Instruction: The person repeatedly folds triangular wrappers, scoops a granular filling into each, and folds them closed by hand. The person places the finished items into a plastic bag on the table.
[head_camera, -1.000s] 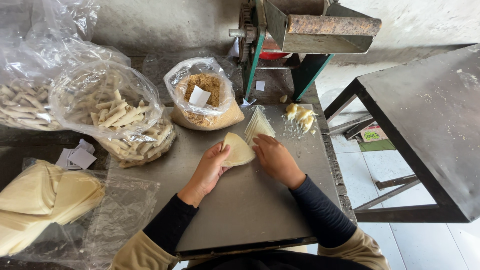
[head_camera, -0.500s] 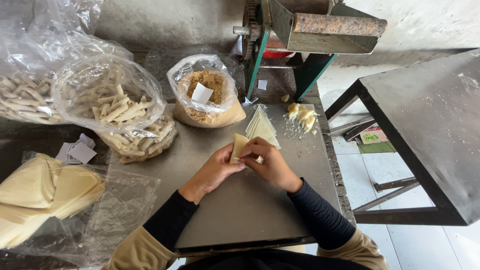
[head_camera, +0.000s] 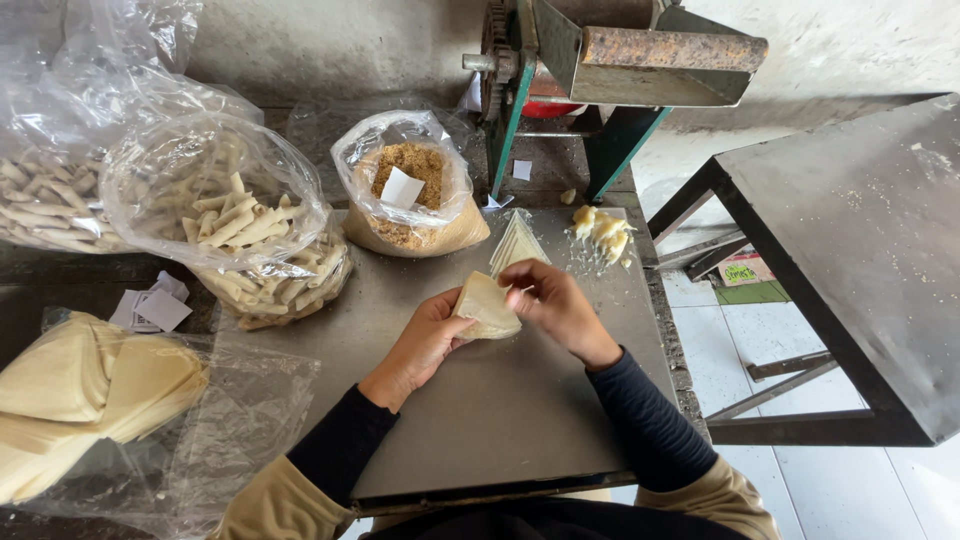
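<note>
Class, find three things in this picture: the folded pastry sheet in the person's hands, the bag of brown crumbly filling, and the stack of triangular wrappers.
Pastry sheet (head_camera: 487, 305), head view, its flat top face.
Filling bag (head_camera: 415, 175), head view, the brown filling inside.
Wrapper stack (head_camera: 517, 245), head view, the top sheet.

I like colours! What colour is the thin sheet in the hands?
Pale cream-yellow, seen in the head view: the folded sheet.

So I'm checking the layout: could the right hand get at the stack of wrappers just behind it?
Probably yes: the right hand sits just in front of the stack of wrappers, with only bare tray between, though it now holds a folded wrapper.
</note>
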